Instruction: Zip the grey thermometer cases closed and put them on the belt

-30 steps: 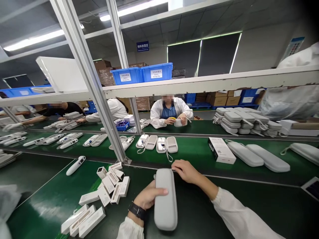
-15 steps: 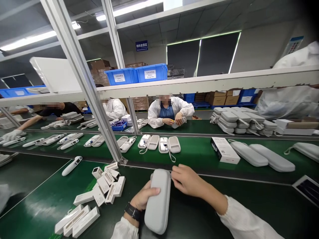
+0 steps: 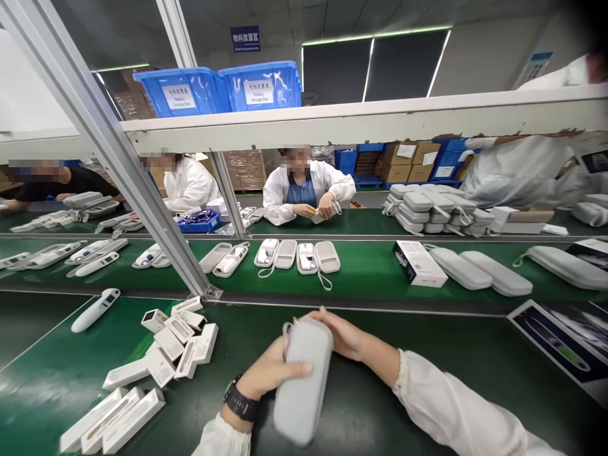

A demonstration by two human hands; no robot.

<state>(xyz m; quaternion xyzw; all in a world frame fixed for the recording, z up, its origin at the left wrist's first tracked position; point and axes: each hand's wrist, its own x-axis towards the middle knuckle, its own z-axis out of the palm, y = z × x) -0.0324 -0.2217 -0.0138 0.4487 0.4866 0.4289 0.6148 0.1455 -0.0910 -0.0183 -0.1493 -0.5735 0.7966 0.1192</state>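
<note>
A light grey hard-shell carrying case (image 3: 306,396), closed and slightly tilted, is held just above the dark green work surface. My left hand (image 3: 270,367) is closed around its left side, with the thumb lying across the top face and a wrist strap loop showing near the upper left corner. At the case's upper right end, my right hand (image 3: 349,334) grips the edge. Its fingertips are partly hidden behind the case.
Small white boxes (image 3: 168,342) and a white handheld device (image 3: 95,310) lie to the left. Open cases (image 3: 327,256) rest on the belt ahead, with closed grey cases (image 3: 458,267) and a printed box (image 3: 420,263) farther right. A metal post (image 3: 156,228) stands front left. A co-worker (image 3: 304,187) sits opposite.
My right hand has moved from beside the case's upper right edge onto its far end. My left hand keeps hold of the case. The camera view has shifted downward and to the right.
</note>
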